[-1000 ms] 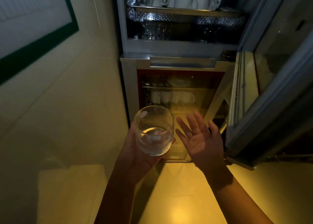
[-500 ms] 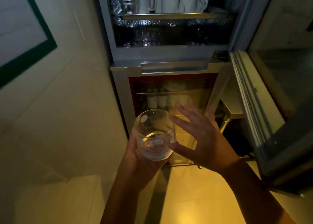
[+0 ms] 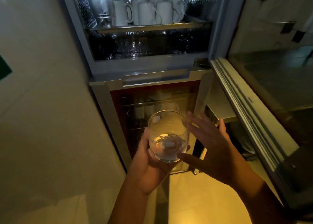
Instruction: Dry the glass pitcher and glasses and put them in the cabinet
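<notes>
- Head view: left hand [image 3: 149,164] holds the glass [image 3: 168,135], fingers curled under it
- right hand [image 3: 215,152] spread wide just beside it
- sticker [image 3: 157,119] on the glass, unreadable

Your left hand [image 3: 149,169] and right hand [image 3: 215,154] are bare, like your forearms [image 3: 128,206] down to the frame's edge; the dim light may hide small details.

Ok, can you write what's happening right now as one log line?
left hand: holds glass | right hand: open, beside glass | cabinet: top door open, mugs on shelf
</notes>
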The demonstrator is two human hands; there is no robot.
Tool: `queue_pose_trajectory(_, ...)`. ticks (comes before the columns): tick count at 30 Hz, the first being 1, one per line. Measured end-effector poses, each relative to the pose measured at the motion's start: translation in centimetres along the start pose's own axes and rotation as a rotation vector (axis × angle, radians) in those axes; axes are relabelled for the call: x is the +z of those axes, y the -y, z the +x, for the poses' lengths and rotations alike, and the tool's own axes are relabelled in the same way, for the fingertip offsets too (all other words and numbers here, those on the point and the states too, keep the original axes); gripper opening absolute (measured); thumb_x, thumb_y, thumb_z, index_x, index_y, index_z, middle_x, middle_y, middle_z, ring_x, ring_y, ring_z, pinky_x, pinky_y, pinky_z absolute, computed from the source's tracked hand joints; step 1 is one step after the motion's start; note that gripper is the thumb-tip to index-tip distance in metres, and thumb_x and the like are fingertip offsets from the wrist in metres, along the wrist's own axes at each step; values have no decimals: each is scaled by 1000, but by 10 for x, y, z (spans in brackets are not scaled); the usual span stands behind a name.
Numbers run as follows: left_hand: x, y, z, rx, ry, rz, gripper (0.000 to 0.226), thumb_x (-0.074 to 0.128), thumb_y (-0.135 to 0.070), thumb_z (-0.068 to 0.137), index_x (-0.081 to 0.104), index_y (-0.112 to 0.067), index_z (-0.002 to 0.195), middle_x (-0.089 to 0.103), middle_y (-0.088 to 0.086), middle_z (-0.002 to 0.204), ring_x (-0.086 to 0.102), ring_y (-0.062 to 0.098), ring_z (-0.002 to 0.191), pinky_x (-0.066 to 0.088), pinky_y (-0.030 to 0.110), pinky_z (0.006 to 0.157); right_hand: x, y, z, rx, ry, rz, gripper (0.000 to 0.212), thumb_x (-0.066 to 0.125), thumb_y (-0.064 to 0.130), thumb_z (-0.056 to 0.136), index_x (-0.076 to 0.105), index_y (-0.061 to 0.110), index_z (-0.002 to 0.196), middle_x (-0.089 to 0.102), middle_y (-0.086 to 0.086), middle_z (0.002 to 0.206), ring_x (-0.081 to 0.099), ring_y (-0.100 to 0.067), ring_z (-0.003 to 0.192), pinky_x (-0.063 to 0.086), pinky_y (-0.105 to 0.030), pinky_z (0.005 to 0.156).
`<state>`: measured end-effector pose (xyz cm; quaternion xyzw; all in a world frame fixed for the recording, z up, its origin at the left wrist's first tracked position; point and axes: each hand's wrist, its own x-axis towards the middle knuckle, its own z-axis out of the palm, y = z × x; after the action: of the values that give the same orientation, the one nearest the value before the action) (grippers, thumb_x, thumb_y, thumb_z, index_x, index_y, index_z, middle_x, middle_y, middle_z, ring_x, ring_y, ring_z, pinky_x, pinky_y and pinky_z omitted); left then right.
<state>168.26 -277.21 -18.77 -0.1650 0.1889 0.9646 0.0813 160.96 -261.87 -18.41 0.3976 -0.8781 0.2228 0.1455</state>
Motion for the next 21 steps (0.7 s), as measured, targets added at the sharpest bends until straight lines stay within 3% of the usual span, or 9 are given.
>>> queue_pose_trajectory(4,11,-4,10,21,16,-15,63,50,-51,75,58,-3,115,62,27,112,62,42,96,55,41,72,2,-8,11,13,-16,17,80,26,79,79,32,26,137,32,0,146,24,-29,137,14,-62,101)
queue_pose_trajectory(7,15,-13,17,40,8,-4,65,50,-52,75,54,-5,120,65,26,108,66,39,88,58,39,65,6,-12,24,20,8,59,86,25,82,75,31,26,140,25,4,148,21,-24,138,7,-56,104)
queue_pose_trajectory(10,18,-26,25,56,9,-6,69,50,-55,78,51,-5,127,61,24,116,63,36,94,56,33,54,10,-7,42,25,-5,92,95,25,84,72,34,19,140,27,5,147,21,-20,137,8,-52,104)
queue_pose_trajectory(14,23,-49,34,95,31,41,66,43,-58,84,53,-6,124,64,23,111,67,37,89,58,37,64,9,4,68,-31,-88,49,94,31,80,75,41,8,135,44,-6,140,28,-17,131,21,-49,101)
queue_pose_trajectory(17,29,-68,41,130,40,90,64,42,-57,88,53,-7,126,64,22,112,67,34,92,58,36,63,9,12,89,46,-90,168,99,41,82,64,27,23,142,28,9,146,9,-9,139,14,-53,111)
queue_pose_trajectory(20,35,-86,44,155,52,150,65,40,-58,88,50,-8,129,62,20,118,64,32,100,57,36,70,8,20,105,41,-97,279,93,46,77,62,19,33,139,18,19,143,-9,18,130,5,-29,114)
queue_pose_trajectory(21,37,-90,43,164,62,167,66,39,-58,88,51,-8,129,62,20,117,64,32,100,58,36,70,7,22,110,59,-80,262,96,44,78,61,18,33,141,15,19,146,-13,17,129,1,-27,113)
